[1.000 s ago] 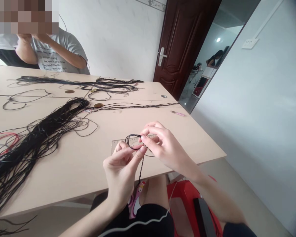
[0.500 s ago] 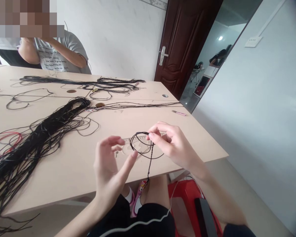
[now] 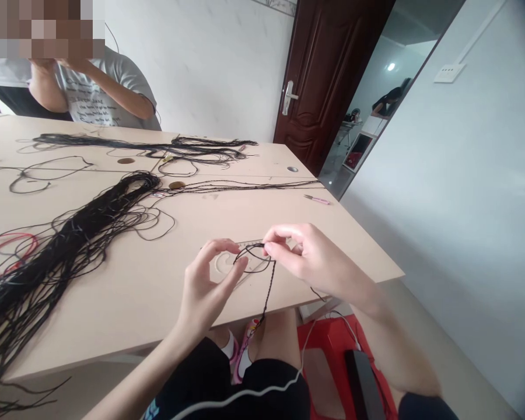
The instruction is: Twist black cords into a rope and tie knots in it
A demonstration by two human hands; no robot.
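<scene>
Between my hands is a thin black cord (image 3: 269, 286), wound into loose loops at the top, with a twisted, braided length hanging past the table edge. My right hand (image 3: 304, 254) pinches the gathered loops between thumb and fingertips. At the left side of the loops, the thumb and fingertips of my left hand (image 3: 212, 274) close around the cord. Beneath the loops a clear plastic ruler (image 3: 245, 281) lies on the table, partly hidden by hands and cord.
A thick bundle of black cords (image 3: 87, 227) stretches across the table (image 3: 126, 315) on the left, beside a red cord (image 3: 9, 238). More black cords (image 3: 126, 144) lie farther back. Pink thread snips (image 3: 317, 199) rest near the right edge. Across the table sits another person (image 3: 109, 93).
My left hand has moved right and its fingers have closed in on the cord loops. The loops look smaller and flatter. My right hand keeps its pinch, slightly lower.
</scene>
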